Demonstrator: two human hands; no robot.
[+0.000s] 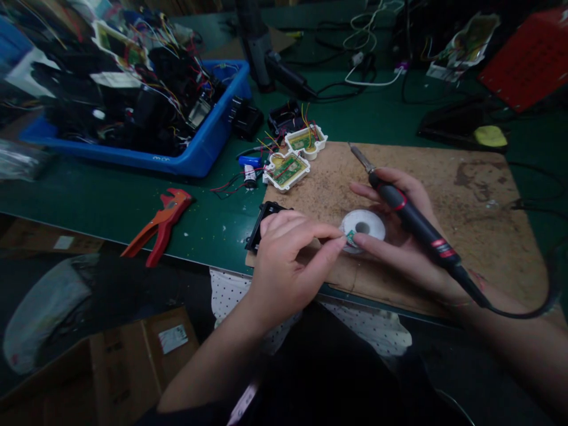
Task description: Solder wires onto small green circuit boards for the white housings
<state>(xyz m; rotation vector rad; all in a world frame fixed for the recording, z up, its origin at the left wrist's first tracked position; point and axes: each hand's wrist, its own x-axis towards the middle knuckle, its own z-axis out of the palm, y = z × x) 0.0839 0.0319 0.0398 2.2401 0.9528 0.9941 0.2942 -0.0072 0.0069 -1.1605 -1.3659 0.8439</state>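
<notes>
A small green circuit board (351,238) lies over the front of a white solder spool (373,223). The thumb and index finger of my left hand (295,254) are pinched together at the board's left edge. My right hand (408,231) has a black soldering iron (410,222) lying across it, tip up toward the far left. Its thumb touches the right side of the board, while its other fingers are partly hidden behind the iron and spool. Behind my left hand sits a black plastic housing (261,228), partly covered.
The brown board (465,236) rests on a green table (222,228). Two white-framed circuit boards with wires (288,171) lie at its far left. Orange cutters (166,222), a full blue bin (177,165), a black iron stand (457,127) and a red box (528,59) surround it.
</notes>
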